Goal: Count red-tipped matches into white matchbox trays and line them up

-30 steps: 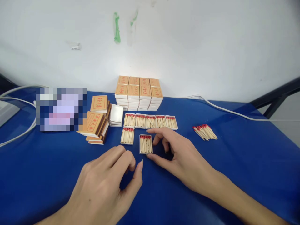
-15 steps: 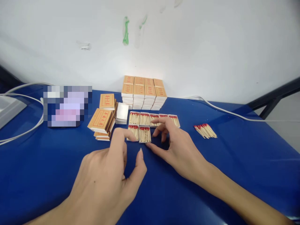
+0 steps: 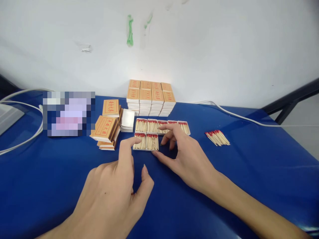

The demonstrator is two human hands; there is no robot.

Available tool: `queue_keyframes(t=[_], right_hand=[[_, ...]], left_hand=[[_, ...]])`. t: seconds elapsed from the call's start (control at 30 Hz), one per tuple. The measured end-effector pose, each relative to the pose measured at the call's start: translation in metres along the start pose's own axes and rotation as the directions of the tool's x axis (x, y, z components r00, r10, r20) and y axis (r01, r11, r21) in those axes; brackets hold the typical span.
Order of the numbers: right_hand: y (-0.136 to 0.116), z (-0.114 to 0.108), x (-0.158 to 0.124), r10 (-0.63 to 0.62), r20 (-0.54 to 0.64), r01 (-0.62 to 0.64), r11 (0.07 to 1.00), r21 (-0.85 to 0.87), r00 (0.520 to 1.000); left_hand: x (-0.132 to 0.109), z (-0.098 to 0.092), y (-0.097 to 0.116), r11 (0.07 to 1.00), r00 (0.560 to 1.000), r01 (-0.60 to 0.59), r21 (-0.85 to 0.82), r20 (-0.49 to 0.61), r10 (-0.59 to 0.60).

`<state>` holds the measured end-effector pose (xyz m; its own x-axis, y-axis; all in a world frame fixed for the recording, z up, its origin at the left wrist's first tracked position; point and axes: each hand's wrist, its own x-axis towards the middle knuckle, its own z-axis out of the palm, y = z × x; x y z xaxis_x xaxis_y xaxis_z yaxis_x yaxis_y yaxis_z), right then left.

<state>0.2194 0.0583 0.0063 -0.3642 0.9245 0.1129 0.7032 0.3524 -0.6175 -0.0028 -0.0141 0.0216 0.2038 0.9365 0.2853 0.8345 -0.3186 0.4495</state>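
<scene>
Two small white trays of red-tipped matches stand side by side in a front row: the left match tray [image 3: 140, 142] and the right match tray [image 3: 152, 142]. My left hand [image 3: 112, 189] is open, its index finger stretched over the left tray and the thumb well apart, holding nothing. Beside the right tray, my right hand [image 3: 185, 151] has its fingers curved and spread. Its thumb tip is at that tray's near edge, perhaps touching it. Behind is a row of several filled trays [image 3: 141, 125], partly hidden by my right fingers.
Loose matches [image 3: 217, 137] lie in a pile to the right. Orange-labelled matchboxes [image 3: 146, 95] are stacked by the wall, with more matchbox covers [image 3: 104, 127] at left. White empty trays [image 3: 128, 119] are stacked between. A blurred-out item [image 3: 68, 114] and a white cable [image 3: 239, 119] lie farther out.
The right front tray now sits flush and level with its left neighbour; before, it was slightly askew. My right thumb has shifted slightly left with it. The view has shifted a little.
</scene>
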Motion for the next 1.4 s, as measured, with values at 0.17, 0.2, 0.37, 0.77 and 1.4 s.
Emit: queue_keyframes(t=[0.17, 0.2, 0.37, 0.77, 1.4], right_hand=[[0.002, 0.001, 0.001, -0.012, -0.009, 0.012, 1.0, 0.006, 1.0], [0.002, 0.001, 0.001, -0.017, -0.012, 0.017, 1.0, 0.005, 1.0], [0.004, 0.004, -0.001, -0.053, -0.034, 0.052, 0.998, -0.018, 0.998], [-0.027, -0.007, 0.028, -0.318, -0.142, 0.287, 0.936, -0.204, 0.937], [-0.048, 0.025, 0.083, -0.417, -0.006, 0.401, 0.877, -0.265, 0.909]], left_hand=[[-0.001, 0.002, 0.001, 0.998, 1.0, 0.017, 0.061, 0.012, -0.018], [-0.002, 0.003, 0.001, 0.994, 0.999, 0.029, 0.105, 0.018, -0.031], [-0.006, 0.006, -0.001, 0.934, 0.998, 0.049, 0.355, 0.029, -0.063], [-0.008, 0.006, -0.003, 0.906, 0.998, -0.005, 0.423, 0.053, -0.02], [-0.006, 0.009, -0.003, 0.92, 0.998, 0.025, 0.39, 0.049, -0.048]])
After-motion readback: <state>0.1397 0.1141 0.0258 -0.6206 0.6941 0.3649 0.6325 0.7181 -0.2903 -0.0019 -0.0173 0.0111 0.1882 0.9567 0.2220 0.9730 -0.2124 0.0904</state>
